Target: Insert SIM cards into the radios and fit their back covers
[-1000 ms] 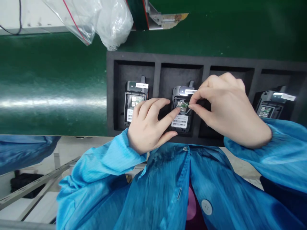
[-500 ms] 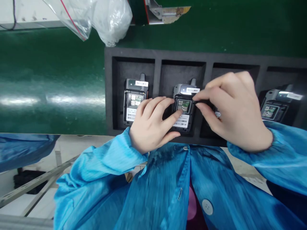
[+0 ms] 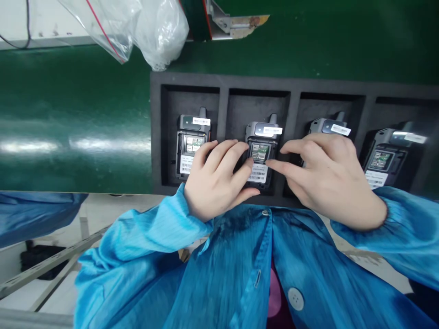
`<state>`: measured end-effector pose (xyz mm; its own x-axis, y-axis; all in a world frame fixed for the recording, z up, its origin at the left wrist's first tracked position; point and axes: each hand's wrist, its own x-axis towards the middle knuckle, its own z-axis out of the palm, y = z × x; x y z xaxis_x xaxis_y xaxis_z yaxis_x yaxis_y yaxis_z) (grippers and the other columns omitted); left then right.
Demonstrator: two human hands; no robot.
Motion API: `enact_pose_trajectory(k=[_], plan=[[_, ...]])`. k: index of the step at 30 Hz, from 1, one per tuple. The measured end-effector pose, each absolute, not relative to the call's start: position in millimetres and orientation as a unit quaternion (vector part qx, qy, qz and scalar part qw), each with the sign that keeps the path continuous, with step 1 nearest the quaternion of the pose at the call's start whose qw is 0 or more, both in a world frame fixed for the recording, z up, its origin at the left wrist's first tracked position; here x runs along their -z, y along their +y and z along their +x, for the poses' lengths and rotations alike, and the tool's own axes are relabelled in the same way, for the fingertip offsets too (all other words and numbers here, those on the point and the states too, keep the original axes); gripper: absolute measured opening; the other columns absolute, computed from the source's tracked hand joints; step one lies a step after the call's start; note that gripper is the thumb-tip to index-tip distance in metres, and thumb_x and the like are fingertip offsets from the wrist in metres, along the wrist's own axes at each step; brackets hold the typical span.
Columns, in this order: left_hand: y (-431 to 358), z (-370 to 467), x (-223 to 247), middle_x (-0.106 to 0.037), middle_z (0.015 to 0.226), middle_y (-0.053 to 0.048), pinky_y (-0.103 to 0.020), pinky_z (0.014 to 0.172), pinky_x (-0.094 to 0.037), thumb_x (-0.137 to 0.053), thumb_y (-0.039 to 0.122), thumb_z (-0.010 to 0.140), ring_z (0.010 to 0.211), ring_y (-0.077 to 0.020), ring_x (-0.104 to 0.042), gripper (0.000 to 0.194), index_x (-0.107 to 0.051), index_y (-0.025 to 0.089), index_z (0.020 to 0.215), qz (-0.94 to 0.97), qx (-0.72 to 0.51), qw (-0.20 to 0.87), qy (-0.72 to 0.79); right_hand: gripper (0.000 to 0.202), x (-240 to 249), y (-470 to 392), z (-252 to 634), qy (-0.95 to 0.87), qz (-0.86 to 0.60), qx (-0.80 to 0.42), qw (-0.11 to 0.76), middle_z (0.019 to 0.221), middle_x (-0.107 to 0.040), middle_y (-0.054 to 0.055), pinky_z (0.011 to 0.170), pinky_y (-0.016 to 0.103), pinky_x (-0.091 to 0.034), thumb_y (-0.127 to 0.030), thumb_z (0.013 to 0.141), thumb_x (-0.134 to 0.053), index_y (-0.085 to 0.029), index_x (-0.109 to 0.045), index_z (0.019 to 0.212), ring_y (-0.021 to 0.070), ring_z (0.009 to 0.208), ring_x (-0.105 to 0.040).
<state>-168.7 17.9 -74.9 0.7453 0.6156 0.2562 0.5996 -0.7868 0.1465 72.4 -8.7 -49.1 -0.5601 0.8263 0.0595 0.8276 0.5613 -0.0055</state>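
A grey and black handheld radio [image 3: 262, 139] with a stubby antenna lies in the second compartment of a black foam tray [image 3: 224, 109]. Its back is uncovered, showing metal card slots and green circuit board above a white barcode label. My left hand [image 3: 219, 178] rests over its left side, fingers apart, one fingertip by the left edge of the slot opening. From the right, my right hand [image 3: 325, 178] reaches over with fingers extended and apart. One of its fingertips touches the lower edge of that opening. I make out nothing held in either hand.
Similar radios lie in the neighbouring compartments: one radio [image 3: 194, 146] at left, one radio [image 3: 329, 125] partly under my right hand, and another radio [image 3: 386, 155] far right. Clear plastic bags [image 3: 159, 34] and a metal bracket [image 3: 236, 25] sit beyond the tray on the green work surface [image 3: 75, 109].
My right hand has opened from a bent, pinch-like pose and lowered toward the bottom of the slot opening. More of the third radio shows. The left fingertip has drawn back slightly left.
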Motion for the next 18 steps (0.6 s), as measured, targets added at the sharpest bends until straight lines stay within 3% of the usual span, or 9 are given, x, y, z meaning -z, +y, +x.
enact_pose_trajectory(k=[6,18], plan=[[27.5,-162.4,72.7,-0.052,0.137,-0.019,-0.050,0.104,-0.032,-0.050,0.062,0.087,0.126,-0.0351,-0.047,0.067,-0.051,0.016,0.135,0.930,-0.115,0.015,0.348,0.041,47.9,-6.8,69.2,-0.851,-0.525,0.018,0.012,0.132,-0.052,0.009,0.096,0.045,-0.034,-0.020,0.088,-0.048,-0.025,-0.059,0.127,0.0318,0.118,-0.043],[30.9,-158.9,76.9,-0.053,0.135,-0.019,-0.049,0.100,-0.035,-0.047,0.059,0.089,0.124,-0.0350,-0.048,0.058,-0.056,0.017,0.127,0.929,-0.115,0.001,0.352,0.039,51.7,-3.1,66.3,-0.862,-0.505,0.028,0.022,0.128,-0.053,0.010,0.092,0.043,-0.035,-0.019,0.089,-0.045,-0.023,-0.059,0.125,0.0308,0.117,-0.046]])
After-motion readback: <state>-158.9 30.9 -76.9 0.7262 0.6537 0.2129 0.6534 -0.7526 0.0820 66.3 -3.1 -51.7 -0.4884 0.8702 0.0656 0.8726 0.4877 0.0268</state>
